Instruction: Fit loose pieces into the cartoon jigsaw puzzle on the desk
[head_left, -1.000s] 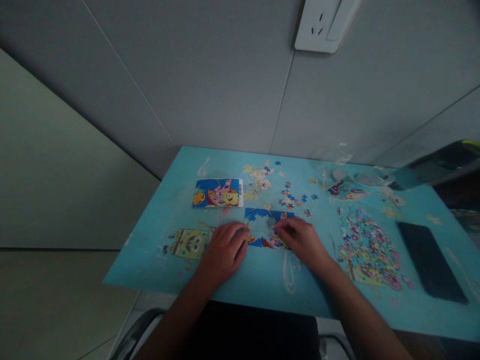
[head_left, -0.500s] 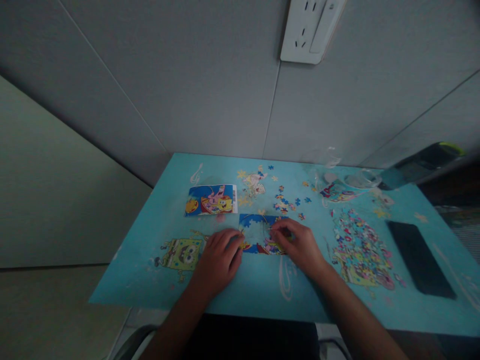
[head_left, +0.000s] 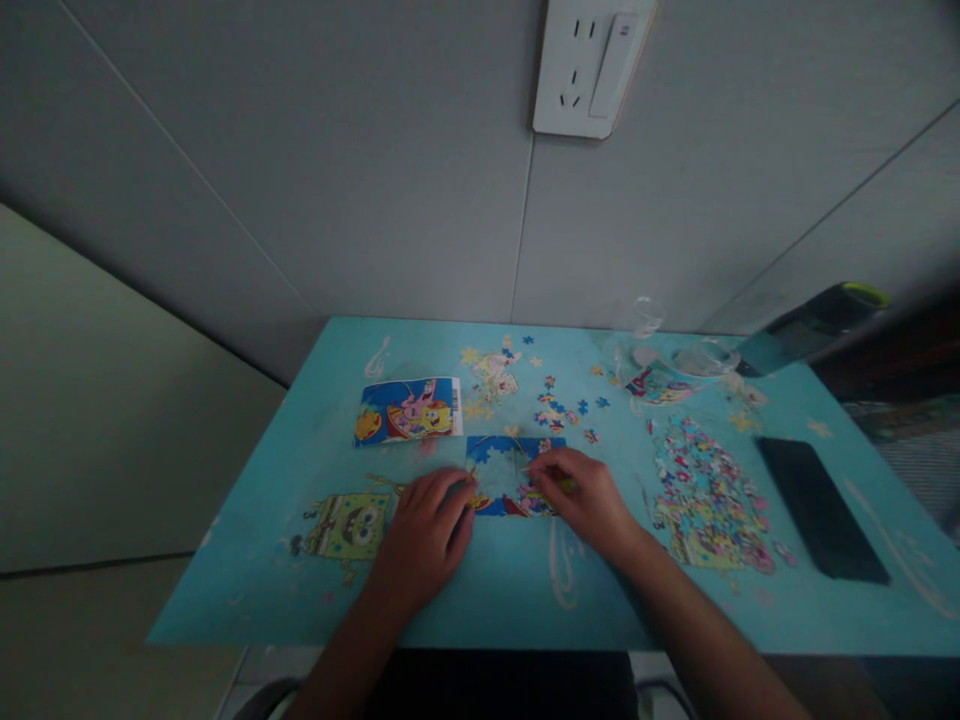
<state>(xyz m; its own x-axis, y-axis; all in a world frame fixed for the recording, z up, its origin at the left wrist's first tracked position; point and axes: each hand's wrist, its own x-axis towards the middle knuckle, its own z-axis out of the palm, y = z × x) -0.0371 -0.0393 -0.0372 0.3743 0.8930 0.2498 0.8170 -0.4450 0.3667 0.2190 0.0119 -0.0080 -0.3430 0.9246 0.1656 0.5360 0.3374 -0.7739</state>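
No lettering seems readable here.

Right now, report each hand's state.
Left hand: fingers curled at the left edge of the jigsaw puzzle; grip unclear.
Right hand: fingertips close together at its right side; any held piece unclear.

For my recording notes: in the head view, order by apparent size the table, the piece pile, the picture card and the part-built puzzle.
1. Table
2. Piece pile
3. Picture card and part-built puzzle: too alike to rank, with the right hand covering some of the puzzle.
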